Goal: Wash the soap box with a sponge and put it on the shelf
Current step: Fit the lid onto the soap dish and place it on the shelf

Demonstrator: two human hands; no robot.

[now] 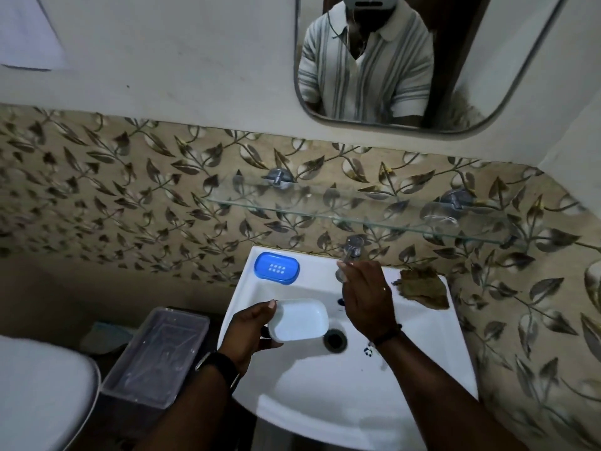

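In the lower middle of the frame the left hand [250,330] gripped the white soap box [299,319] by its left end, thumb over the rim and fingers curled beneath. The box faced up and was held over the bowl of the white sink [422,353], just left of the drain [335,339].

The right hand [367,297] reached toward the top of the frame. Its fingers lay nearly straight against the tap [353,245] and held nothing else.

1 blue soap tray [276,267] with 2 rows of small slots lay flat on the sink's upper-left corner. A brown crumpled pad [422,288] lay on the sink's upper-right corner, just right of the right hand and apart from it.

Above the tap, a glass shelf [325,203] ran across the leaf-patterned tiles [130,190]. A mirror [487,60] filled the upper right of the frame. Left of the sink stood a clear plastic container [156,353], and a white rounded lid [39,385] filled the lower-left corner.
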